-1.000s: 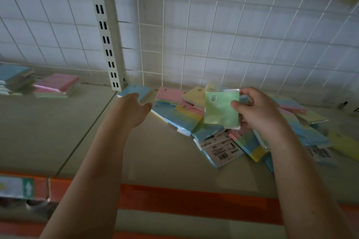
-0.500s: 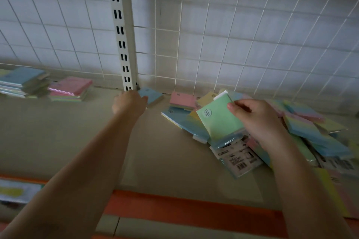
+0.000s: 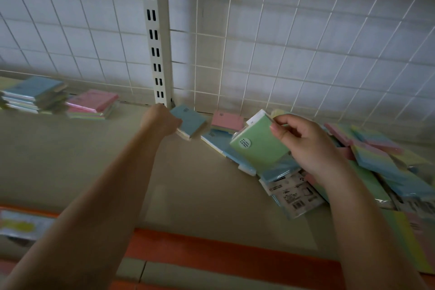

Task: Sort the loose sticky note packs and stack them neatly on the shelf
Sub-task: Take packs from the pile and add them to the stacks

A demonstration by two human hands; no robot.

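My right hand [image 3: 306, 143] pinches a green sticky note pack [image 3: 259, 148] by its top right edge, holding it tilted above the loose pile of pastel packs [image 3: 376, 162] on the right of the shelf [image 3: 94, 160]. My left hand [image 3: 160, 121] reaches far back beside the upright post, its fingers curled on the left edge of a blue pack [image 3: 189, 121] lying by the back grid. A pink pack [image 3: 227, 120] lies just right of it. At far left stand two neat stacks, one blue-topped [image 3: 33, 95] and one pink-topped [image 3: 93, 103].
A slotted white upright [image 3: 157, 42] and a wire grid back panel [image 3: 306, 42] close off the shelf's rear. An orange strip [image 3: 223, 252] runs along the front edge. A pack with its barcode side up [image 3: 292, 195] lies at the pile's near edge.
My left hand has stretched further back and closed on the blue pack. My right hand has tipped the green pack and drifted slightly right over the pile.
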